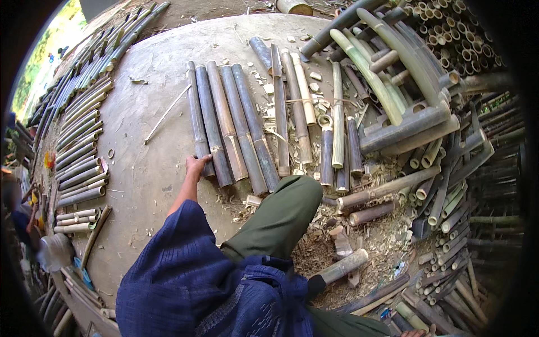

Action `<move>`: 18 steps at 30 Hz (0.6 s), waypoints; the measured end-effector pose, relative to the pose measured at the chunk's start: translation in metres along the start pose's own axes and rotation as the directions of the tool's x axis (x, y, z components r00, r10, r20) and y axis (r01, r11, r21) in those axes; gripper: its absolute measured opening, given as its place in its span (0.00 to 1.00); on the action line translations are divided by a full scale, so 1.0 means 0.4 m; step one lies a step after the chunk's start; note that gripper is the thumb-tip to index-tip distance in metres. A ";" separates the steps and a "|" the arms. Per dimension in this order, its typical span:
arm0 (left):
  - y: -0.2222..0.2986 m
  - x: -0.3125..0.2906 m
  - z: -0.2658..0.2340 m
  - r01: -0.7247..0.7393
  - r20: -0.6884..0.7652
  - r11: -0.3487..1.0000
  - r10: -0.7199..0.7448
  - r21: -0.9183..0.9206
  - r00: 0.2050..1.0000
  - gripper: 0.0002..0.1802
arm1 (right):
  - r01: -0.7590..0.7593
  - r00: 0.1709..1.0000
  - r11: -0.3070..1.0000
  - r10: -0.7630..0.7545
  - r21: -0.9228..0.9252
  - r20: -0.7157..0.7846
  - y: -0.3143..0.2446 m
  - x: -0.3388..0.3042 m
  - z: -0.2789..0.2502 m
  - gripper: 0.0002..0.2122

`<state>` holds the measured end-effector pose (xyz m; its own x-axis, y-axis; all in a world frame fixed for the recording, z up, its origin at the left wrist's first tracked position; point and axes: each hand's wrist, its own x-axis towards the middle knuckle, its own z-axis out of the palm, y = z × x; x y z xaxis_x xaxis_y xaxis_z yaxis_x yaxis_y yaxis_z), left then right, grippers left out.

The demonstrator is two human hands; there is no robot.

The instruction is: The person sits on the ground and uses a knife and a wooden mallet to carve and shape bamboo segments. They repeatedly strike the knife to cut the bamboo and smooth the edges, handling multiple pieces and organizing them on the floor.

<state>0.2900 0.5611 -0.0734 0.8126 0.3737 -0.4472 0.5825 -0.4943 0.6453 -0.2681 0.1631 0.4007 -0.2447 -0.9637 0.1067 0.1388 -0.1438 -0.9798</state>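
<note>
5 bamboo poles [225, 121] lie side by side on the pale floor [151, 73] ahead of me, and here's my left hand [199, 164] right on the row, closed over the near end of the leftmost pole [198, 121], fingers across it, my forearm bare below the wrist. My hands are not together: my right hand I cannot make out, so I cannot tell what it is doing. Just left of that pole, 1 thin stick [167, 114] lies on a slant, its upper tip close to the row. Over to the right of the 5, a split pole [279, 112] sits near a pale pole [304, 90], and farther right lies another pale pole [338, 123]. Wood chips [252, 200] are scattered about, some right by my raised knee [297, 194] in green trousers. My blue sleeve [168, 269] fills the lower left, and down on my right a short bamboo piece [343, 266] lies at an angle above the shavings. At the upper right, a bamboo frame [407, 131] stands beside the poles, with a stack of cut bamboo [457, 33] behind it. Well off to my left, more bamboo [81, 168] runs in a long row, and 1 small ring [110, 153] lies just beside it.
</note>
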 end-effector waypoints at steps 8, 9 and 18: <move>0.064 -0.038 0.009 0.343 0.452 0.763 -0.074 -0.549 0.889 0.27 | -0.023 0.988 0.994 0.038 -0.106 0.146 -0.002 -0.009 0.039 0.14; 0.061 -0.026 0.011 0.298 0.402 0.811 -0.085 -0.504 0.912 0.27 | -0.020 0.986 0.994 0.037 -0.108 0.160 0.005 -0.008 0.042 0.14; 0.025 -0.119 0.063 -0.090 -0.171 0.936 0.156 0.340 0.973 0.33 | 0.050 0.991 0.988 -0.031 -0.147 0.128 0.014 -0.028 0.070 0.15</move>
<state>0.2576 0.5185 -0.0614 0.8779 0.4208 -0.2287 0.4789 -0.7634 0.4334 -0.2379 0.1666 0.3989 -0.1236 -0.9797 0.1576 -0.0158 -0.1569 -0.9875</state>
